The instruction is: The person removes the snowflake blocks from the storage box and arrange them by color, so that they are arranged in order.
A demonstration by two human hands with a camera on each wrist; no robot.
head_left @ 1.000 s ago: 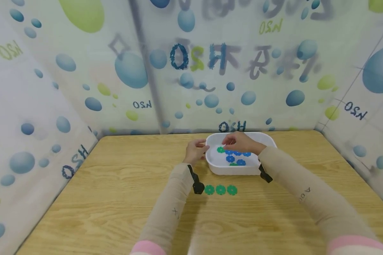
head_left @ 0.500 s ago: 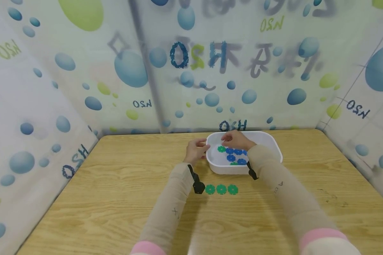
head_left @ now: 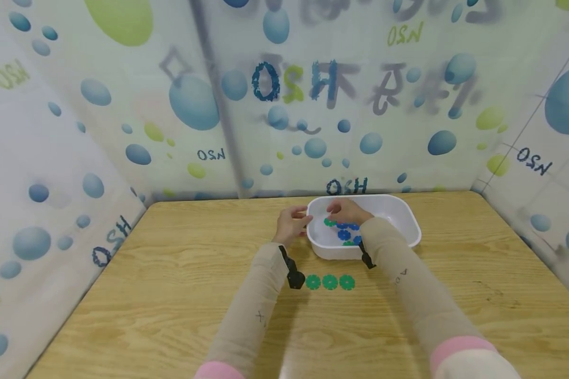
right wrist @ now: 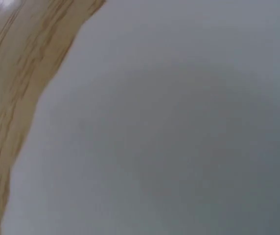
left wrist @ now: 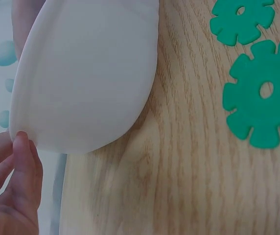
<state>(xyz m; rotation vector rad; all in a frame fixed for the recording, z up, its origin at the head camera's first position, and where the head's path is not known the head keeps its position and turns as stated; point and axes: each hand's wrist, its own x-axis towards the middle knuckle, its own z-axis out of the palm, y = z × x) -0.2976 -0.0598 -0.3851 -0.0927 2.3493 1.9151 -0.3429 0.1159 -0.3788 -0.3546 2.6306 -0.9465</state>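
In the head view, a white plastic basin (head_left: 366, 252) stands toward the back of the table. My left hand (head_left: 290, 223) is at its left end; in the left wrist view the fingertips (left wrist: 21, 139) pinch the rim. My right hand (head_left: 348, 211) is inside the basin, fingertips down at a green notched disc (head_left: 329, 222). Whether they grip it is too small to tell. Several blue notched discs (head_left: 344, 235) and another green one (head_left: 349, 243) lie below that hand. The right wrist view has only blurred white basin wall (right wrist: 154, 122) and some table.
Three green notched discs (head_left: 330, 282) lie in a row on the wooden table (head_left: 170, 295), in front of the basin. Two of these green discs (left wrist: 265, 95) show large in the left wrist view. A patterned curtain (head_left: 275, 131) hangs behind the table.
My right forearm has swung left, and the right hand has lowered, its fingertips coming down to the green disc in the basin. My left hand stays at the rim.
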